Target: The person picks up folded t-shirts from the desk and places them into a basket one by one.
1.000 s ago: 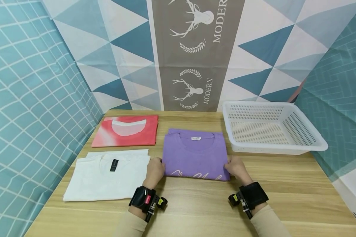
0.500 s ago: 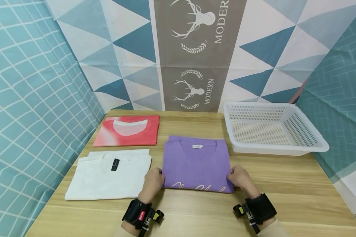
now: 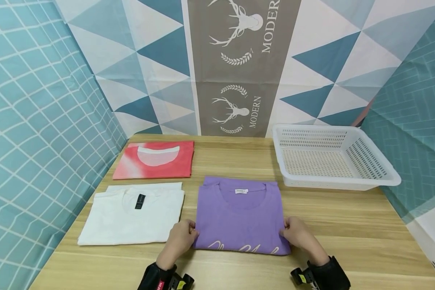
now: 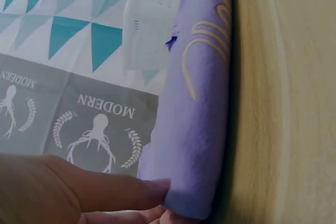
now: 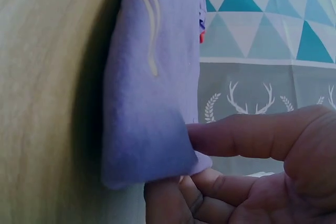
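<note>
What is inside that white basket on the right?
The white basket shows only its own perforated floor and walls; no clothes lie in it. Its near wall hides a thin strip of floor just behind it. The purple shirt lies on the table in front of it.

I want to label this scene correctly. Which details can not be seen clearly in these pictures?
- Purple shirt: the print is cut by the fold in the head view and blurred in both wrist views.
- Neck label: its text is too small in the head view.
- Left hand and right hand: the fingers lie hidden under the shirt.
</note>
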The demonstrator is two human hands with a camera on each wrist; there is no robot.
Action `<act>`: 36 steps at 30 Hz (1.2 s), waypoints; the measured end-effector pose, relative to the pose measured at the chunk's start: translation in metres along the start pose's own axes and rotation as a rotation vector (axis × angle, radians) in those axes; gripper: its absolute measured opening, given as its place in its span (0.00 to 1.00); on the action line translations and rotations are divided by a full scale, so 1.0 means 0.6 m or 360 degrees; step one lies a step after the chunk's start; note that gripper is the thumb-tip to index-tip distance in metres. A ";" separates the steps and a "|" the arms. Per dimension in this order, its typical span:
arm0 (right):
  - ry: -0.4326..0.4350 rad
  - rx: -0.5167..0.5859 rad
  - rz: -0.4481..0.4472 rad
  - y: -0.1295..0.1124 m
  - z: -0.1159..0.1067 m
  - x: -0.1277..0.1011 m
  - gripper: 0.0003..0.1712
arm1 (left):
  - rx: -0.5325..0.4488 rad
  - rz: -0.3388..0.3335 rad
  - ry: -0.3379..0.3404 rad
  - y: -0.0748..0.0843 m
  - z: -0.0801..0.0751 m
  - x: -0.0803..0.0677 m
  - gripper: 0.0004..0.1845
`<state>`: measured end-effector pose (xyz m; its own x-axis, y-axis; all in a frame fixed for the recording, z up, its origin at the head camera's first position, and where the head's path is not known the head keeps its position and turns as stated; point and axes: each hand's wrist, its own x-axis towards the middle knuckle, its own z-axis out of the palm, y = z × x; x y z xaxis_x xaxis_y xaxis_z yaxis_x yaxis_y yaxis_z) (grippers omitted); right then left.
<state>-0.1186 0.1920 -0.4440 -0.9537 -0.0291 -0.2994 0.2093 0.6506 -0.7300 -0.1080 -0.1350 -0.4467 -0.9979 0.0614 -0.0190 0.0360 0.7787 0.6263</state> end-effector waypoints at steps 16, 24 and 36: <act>0.0010 -0.0039 0.0090 -0.025 -0.039 0.069 0.33 | -0.0156 -0.0190 -0.0026 0.019 0.004 0.091 0.14; 0.0031 0.0096 0.0149 -0.037 -0.033 0.110 0.24 | -0.0181 -0.0239 0.0012 0.023 0.007 0.136 0.21; -0.0040 0.0233 0.0223 -0.049 -0.031 0.144 0.33 | -0.0188 -0.0366 -0.0023 0.023 0.013 0.171 0.19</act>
<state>-0.2110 0.1846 -0.4372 -0.9078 0.0340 -0.4179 0.3703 0.5324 -0.7612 -0.2095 -0.1131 -0.4458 -0.9782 -0.0996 -0.1820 -0.1993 0.6951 0.6907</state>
